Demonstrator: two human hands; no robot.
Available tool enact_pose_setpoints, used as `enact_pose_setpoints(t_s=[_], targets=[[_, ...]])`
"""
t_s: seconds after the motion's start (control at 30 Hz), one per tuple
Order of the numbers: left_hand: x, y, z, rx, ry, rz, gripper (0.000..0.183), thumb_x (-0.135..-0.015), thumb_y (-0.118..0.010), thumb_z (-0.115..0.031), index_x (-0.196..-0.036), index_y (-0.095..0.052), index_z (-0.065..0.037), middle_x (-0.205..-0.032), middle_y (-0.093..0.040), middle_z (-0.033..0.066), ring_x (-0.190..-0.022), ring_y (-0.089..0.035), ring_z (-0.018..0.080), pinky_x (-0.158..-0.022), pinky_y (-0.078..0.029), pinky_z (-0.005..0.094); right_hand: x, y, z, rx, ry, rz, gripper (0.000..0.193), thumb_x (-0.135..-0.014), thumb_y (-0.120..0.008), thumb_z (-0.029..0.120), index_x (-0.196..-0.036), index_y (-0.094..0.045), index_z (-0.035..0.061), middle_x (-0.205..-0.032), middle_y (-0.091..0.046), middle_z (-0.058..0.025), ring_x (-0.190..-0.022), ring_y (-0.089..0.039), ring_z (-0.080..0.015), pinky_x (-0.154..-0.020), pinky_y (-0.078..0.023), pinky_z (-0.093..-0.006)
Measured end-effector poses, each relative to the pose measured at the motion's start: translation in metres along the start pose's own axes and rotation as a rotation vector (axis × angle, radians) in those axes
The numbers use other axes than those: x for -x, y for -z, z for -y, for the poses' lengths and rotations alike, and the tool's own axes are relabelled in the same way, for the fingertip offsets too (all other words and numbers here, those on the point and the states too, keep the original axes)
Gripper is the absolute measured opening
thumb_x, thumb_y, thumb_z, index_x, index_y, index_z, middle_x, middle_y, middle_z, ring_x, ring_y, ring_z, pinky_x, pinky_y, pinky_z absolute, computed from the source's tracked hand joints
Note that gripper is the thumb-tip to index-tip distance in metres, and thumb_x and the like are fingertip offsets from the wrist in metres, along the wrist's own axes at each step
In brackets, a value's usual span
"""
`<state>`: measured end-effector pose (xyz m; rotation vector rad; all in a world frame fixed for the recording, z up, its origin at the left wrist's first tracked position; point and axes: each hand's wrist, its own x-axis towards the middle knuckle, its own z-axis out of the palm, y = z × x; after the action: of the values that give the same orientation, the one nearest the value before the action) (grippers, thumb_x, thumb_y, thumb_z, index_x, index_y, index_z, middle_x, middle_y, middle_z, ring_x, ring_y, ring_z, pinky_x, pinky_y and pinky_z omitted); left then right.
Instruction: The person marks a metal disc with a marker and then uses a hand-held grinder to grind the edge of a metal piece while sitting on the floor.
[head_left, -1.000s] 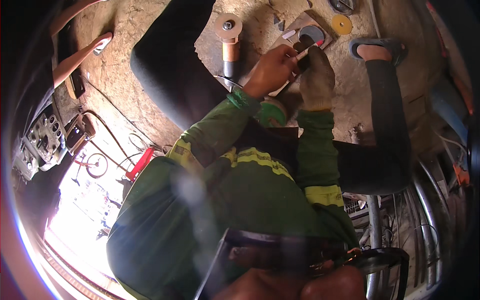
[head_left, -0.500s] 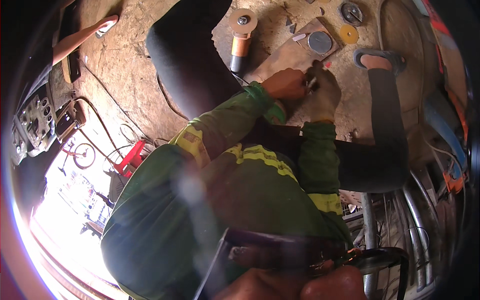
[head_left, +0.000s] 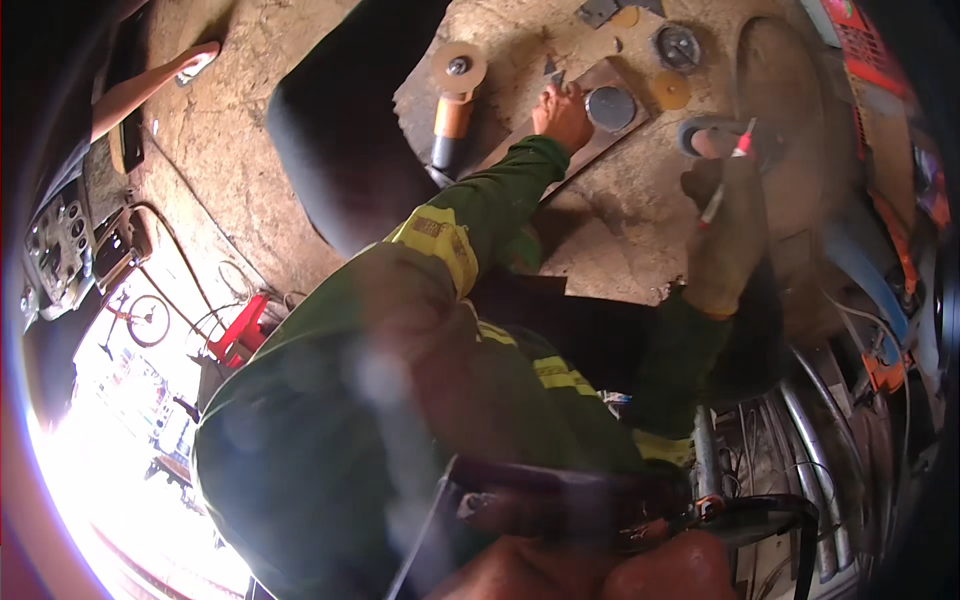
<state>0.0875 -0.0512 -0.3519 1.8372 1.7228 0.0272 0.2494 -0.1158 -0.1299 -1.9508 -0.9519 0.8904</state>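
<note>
My left hand (head_left: 564, 118), bare below a green sleeve, rests on a flat metal plate (head_left: 598, 152). Its fingers are bent down and drawn together beside a round grey metal disc (head_left: 609, 109) on that plate. Whatever lies under the fingertips is hidden. Off to the right, in a pale work glove, my right hand (head_left: 728, 235) is closed around a slim red-and-white pen (head_left: 743, 146). The pen points upward and away from me, clear of the plate. Motion blurs the glove somewhat.
An angle grinder (head_left: 452, 115) with a tan disc lies left of the plate. Beyond the plate are a yellowish disc (head_left: 670, 90), a round dark metal part (head_left: 676, 47) and dark scraps (head_left: 598, 11). Metal pipes (head_left: 815, 450) lie at lower right. Another person's arm or leg (head_left: 150, 85) shows upper left.
My hands, together before, have moved apart. The left went forward onto the plate, covering the spot where a small pale bar lay. The right swung right with the pen. The view shifted slightly.
</note>
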Motion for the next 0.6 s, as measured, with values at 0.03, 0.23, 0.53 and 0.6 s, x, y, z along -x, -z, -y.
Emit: enact_pose_setpoints(t_s=[0.03,0.23,0.53,0.6], targets=[[-0.004,-0.012,0.019,-0.049,0.027,-0.028,0.033,-0.085,-0.06,-0.02,-0.114,-0.058,-0.002,-0.114,-0.06,0.0225,-0.104,-0.064,0.0389,-0.084,-0.052,0.0529,-0.01,-0.008,-0.01,-0.086,0.005,0.04,0.033,-0.087,-0.06,-0.006,-0.119,-0.065,-0.0009,-0.096,-0.067,-0.0084,-0.085,-0.065,-0.0167,-0.076,-0.053,-0.0293],[-0.028,-0.024,0.041,-0.1,-0.076,0.094,0.029,-0.084,-0.062,-0.017,-0.111,-0.058,-0.005,-0.111,-0.063,0.0224,-0.104,-0.065,0.0381,-0.09,-0.05,0.0521,0.009,-0.035,0.006,-0.506,-0.254,-0.101,0.032,-0.09,-0.068,0.002,-0.12,-0.067,-0.0067,-0.094,-0.069,-0.0069,-0.085,-0.065,-0.0157,-0.078,-0.053,-0.0306],[0.007,0.17,-0.067,1.364,-0.123,0.18,0.028,-0.093,-0.07,-0.014,-0.115,-0.062,0.001,-0.087,-0.069,0.0066,-0.079,-0.068,0.0141,-0.072,-0.054,0.0268,0.007,-0.04,0.011,-0.24,0.034,-0.155,0.032,-0.09,-0.071,0.005,-0.12,-0.069,-0.0065,-0.095,-0.069,-0.0053,-0.085,-0.064,-0.0125,-0.076,-0.052,-0.0256],[0.023,0.193,-0.076,1.489,-0.194,0.174,0.027,-0.094,-0.07,-0.016,-0.114,-0.063,0.001,-0.086,-0.069,0.0057,-0.077,-0.068,0.0141,-0.071,-0.053,0.0269,0.011,-0.038,0.018,-0.129,0.121,-0.14,0.031,-0.09,-0.071,0.004,-0.119,-0.07,-0.0065,-0.095,-0.069,-0.0056,-0.086,-0.064,-0.0126,-0.076,-0.052,-0.0255]])
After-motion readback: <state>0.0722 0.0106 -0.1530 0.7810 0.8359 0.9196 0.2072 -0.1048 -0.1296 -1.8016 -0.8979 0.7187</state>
